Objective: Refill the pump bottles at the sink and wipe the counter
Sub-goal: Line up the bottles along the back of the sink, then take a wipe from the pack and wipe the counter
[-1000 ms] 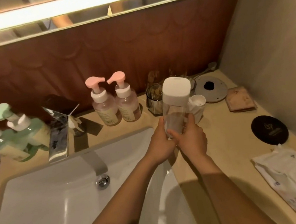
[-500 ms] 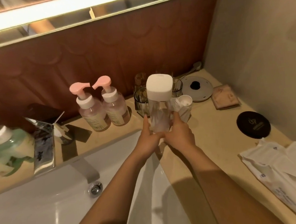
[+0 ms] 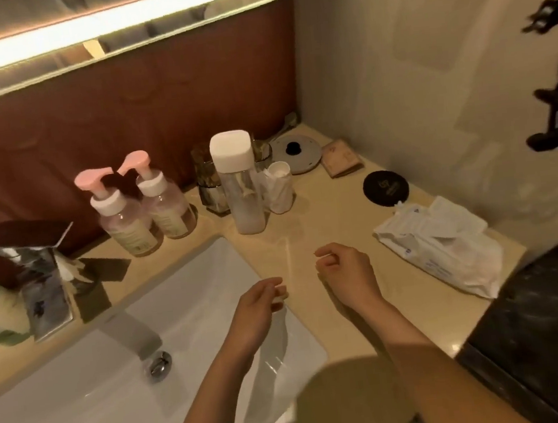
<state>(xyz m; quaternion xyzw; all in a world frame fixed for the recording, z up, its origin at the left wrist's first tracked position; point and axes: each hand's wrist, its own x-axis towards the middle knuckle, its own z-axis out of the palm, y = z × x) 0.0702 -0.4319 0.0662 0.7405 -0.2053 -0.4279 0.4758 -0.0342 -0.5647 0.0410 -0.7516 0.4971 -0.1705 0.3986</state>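
While both hands (image 3: 304, 286) hang loosely curled, empty: two pink pump bottles (image 3: 144, 208), one white-capped bottle (image 3: 239, 184) upright.

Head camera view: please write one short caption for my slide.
Both hands, left and right, hover empty over the counter beside the white-capped bottle.

Legible text: none.
- Pink-pump bottles (image 3: 127, 220) (image 3: 167, 206), two: pale label panel on each, print blurred beyond reading.
- Black round compact (image 3: 385, 188): light logo and lines of lettering on the lid, perhaps a monogram; characters not resolvable.
- White wipes pack (image 3: 447, 248): small blue marks and faint print, unreadable.
- White-capped clear bottle (image 3: 239, 184): no readable marking.
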